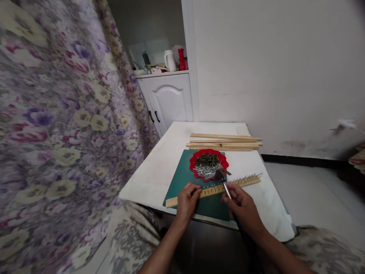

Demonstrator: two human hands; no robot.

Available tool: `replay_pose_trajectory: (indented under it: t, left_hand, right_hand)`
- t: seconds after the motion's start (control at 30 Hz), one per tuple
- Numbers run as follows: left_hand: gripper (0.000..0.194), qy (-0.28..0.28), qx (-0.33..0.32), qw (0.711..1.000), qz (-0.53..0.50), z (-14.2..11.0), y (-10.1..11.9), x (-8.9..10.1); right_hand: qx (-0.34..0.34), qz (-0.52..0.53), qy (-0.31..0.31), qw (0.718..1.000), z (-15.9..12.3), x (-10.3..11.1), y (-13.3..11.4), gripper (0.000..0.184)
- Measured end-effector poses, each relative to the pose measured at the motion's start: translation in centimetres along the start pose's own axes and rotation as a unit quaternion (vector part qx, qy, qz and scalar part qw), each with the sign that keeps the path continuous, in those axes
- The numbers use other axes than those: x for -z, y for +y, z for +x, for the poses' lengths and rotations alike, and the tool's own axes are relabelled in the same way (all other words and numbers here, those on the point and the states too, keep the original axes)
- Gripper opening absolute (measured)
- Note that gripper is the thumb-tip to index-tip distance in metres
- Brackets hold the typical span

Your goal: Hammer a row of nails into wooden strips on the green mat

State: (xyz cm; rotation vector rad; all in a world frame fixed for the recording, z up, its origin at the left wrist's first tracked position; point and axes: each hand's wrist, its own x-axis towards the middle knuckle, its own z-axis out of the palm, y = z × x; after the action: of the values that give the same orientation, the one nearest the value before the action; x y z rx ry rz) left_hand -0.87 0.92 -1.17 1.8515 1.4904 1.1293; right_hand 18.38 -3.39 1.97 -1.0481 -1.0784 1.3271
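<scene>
Two hands work at the desk's (159, 167) near edge: the left hand (186, 199) pinches the nailed strip (213, 189) lying across the green mat (185, 179), the right hand (242, 207) grips a hammer (224, 180). Just behind, a red dish (194, 161) holds nails (207, 166); wooden slats (225, 141) lie near the far edge.

A home, this one; floral curtain (57, 125) down the left, white cabinet (168, 101) behind with jug (170, 61) and bottles (146, 58) on top; small white table (159, 167) on tiled floor (313, 190), plain wall (270, 68).
</scene>
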Motion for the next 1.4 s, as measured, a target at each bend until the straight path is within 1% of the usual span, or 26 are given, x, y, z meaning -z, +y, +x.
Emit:
replay_pose_trajectory:
  t: [0.17,0.37,0.6,0.77,0.9,1.0,1.1,1.2,1.3,1.4]
  left_hand:
    - [0.015,0.001,-0.006,1.0,-0.001,0.0,0.2,0.1]
    - [0.016,-0.006,0.002,1.0,0.013,0.0,-0.1,0.0]
    - [0.017,0.003,-0.016,1.0,0.007,-0.1,-0.2,-0.2]
    - [0.015,-0.007,-0.016,0.999,0.032,-0.2,-0.3,-0.2]
    - [0.016,-0.014,-0.026,0.999,0.038,-0.2,-0.2,-0.1]
    - [0.015,-0.017,-0.031,0.999,0.034,-0.3,-0.2,0.0]
    - [0.017,-0.01,-0.025,0.999,0.04,-0.3,-0.4,-0.1]
    - [0.02,-0.003,-0.014,0.999,0.042,-0.3,-0.6,-0.3]
    - [0.019,-0.004,-0.016,0.999,0.028,-0.3,-0.8,-0.5]
    - [0.019,-0.004,-0.017,1.0,0.023,-0.4,-0.9,-0.5]
  right_hand:
    - [0.001,-0.007,-0.011,1.0,-0.1,-0.2,0.3,0.031]
    - [-0.002,-0.011,-0.021,1.0,-0.4,-0.2,0.3,0.029]
    - [-0.012,-0.014,-0.025,1.0,-0.3,-0.5,0.2,0.031]
    - [-0.015,-0.011,-0.032,0.999,-0.3,-0.3,0.6,0.031]
    - [-0.024,-0.01,-0.061,0.998,-0.4,-0.5,0.0,0.028]
    - [-0.033,-0.012,-0.101,0.994,-0.5,-1.3,-0.6,0.024]
    - [-0.028,-0.022,-0.132,0.991,-0.6,-2.2,-0.8,0.023]
    - [-0.024,-0.043,-0.135,0.99,-0.6,-2.8,-0.5,0.022]
    - [-0.027,-0.064,-0.143,0.987,-0.6,-2.9,-0.2,0.02]
    - [-0.017,-0.083,-0.145,0.986,-0.7,-2.9,-0.1,0.022]
